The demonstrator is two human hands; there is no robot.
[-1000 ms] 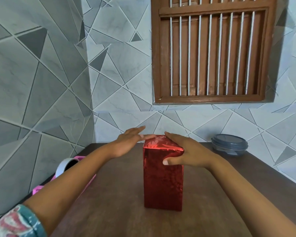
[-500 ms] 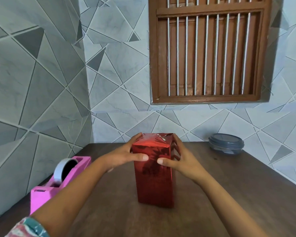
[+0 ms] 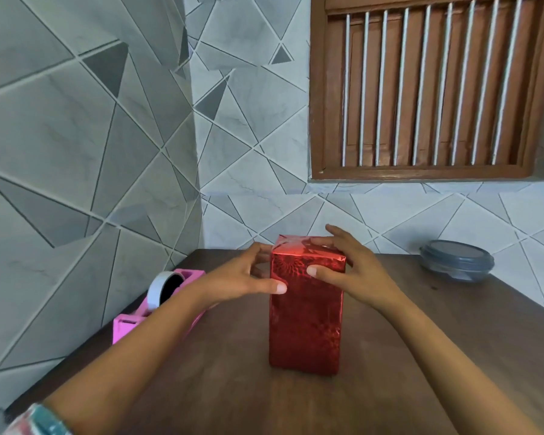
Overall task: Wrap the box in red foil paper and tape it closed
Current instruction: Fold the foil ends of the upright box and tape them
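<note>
Head view, box: the box point(image 3: 307, 309) stands upright on the brown table point(image 3: 437, 356), near its middle; red foil point(image 3: 305, 343) covers every face that shows; the top is folded over into creased flaps
Head view, left hand: the left hand point(image 3: 242, 277) grips the box's left side near the top; thumb laid on the front face, fingers curled round behind
Head view, right hand: the right hand point(image 3: 352, 271) grips the upper right corner; thumb pressed on the front face, fingers bent over the top flaps
Head view, tape: a pink tape holder point(image 3: 170, 309) with a white roll point(image 3: 155, 291) sits by the left forearm at the table's left edge, well apart from the box; no strip on the top folds can be made out
Head view, surroundings: a grey lidded tub point(image 3: 456, 260) at the far right; a wooden shutter point(image 3: 427, 89) in the tiled wall point(image 3: 76, 152); a patterned sleeve point(image 3: 35, 419) at the lower left
Handling: probably light and stiff under the wrap; the foil looks slick and creases easily, so fingers may slide on it
Where to hold: on the corners and upper edges, pads flat on the flaps; hard squeezing on a face would likely dent the foil
Stage: seemingly late; the top folds likely need taping
</note>
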